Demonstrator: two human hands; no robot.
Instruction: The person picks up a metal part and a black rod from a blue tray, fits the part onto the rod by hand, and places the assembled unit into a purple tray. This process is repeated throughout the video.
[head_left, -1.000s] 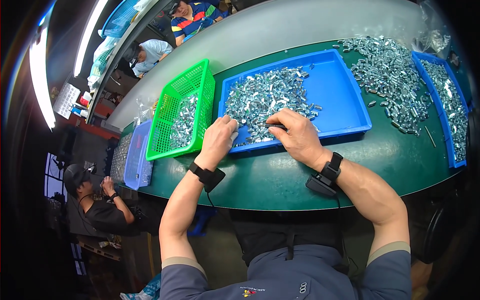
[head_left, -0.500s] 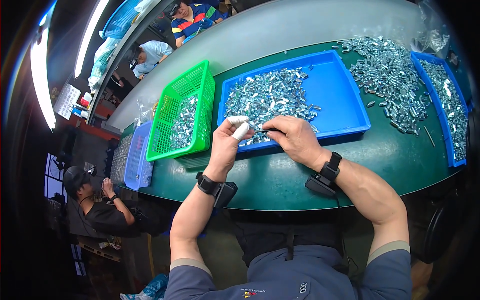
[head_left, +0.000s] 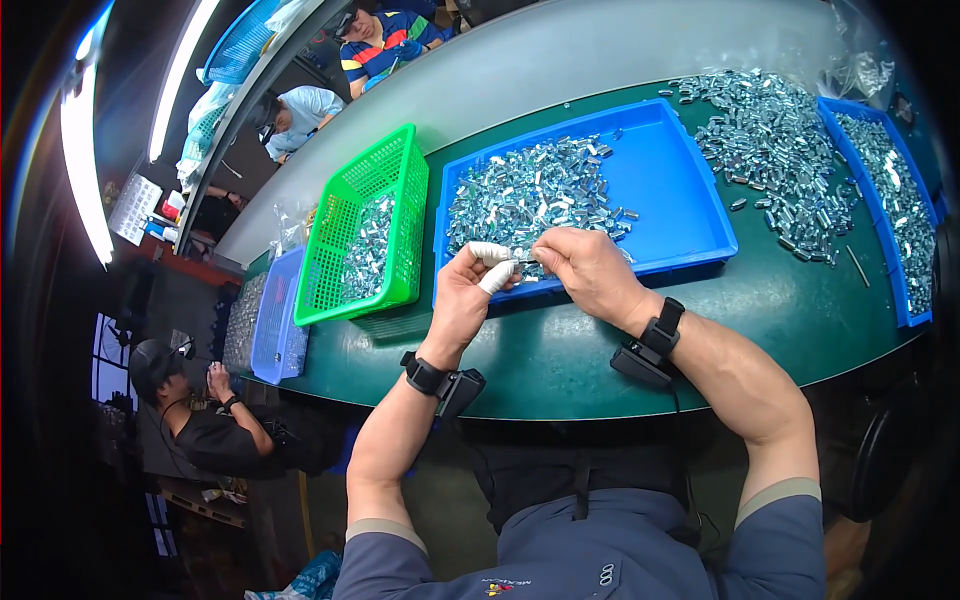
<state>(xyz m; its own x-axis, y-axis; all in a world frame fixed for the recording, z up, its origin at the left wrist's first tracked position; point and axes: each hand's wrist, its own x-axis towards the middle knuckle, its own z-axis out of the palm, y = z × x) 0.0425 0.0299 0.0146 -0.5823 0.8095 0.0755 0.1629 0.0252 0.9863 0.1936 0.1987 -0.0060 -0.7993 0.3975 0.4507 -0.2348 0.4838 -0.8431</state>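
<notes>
Above the near edge of a blue tray [head_left: 680, 235], my two hands meet. My left hand [head_left: 466, 300], with white tape around its thumb and a finger, is closed in a pinch on a small shiny metal piece [head_left: 517, 255]. My right hand [head_left: 603, 282] is closed too, its thumb and forefinger pressed together at the same piece around a thin dark rod mostly covered by the fingers. Small silvery metal pieces [head_left: 540, 185] lie heaped in the tray's left part, behind my hands.
Left of the tray stands a green mesh basket [head_left: 408, 230] with metal pieces, beside a paler blue bin [head_left: 268, 330]. A loose heap [head_left: 775, 150] and a narrow blue tray [head_left: 835, 125] lie right, near a thin metal rod [head_left: 858, 267]. Co-workers sit at left and across.
My left hand has shifted slightly right, toward the right hand. The fingertips are closer together, and the dark rod between them shows less.
</notes>
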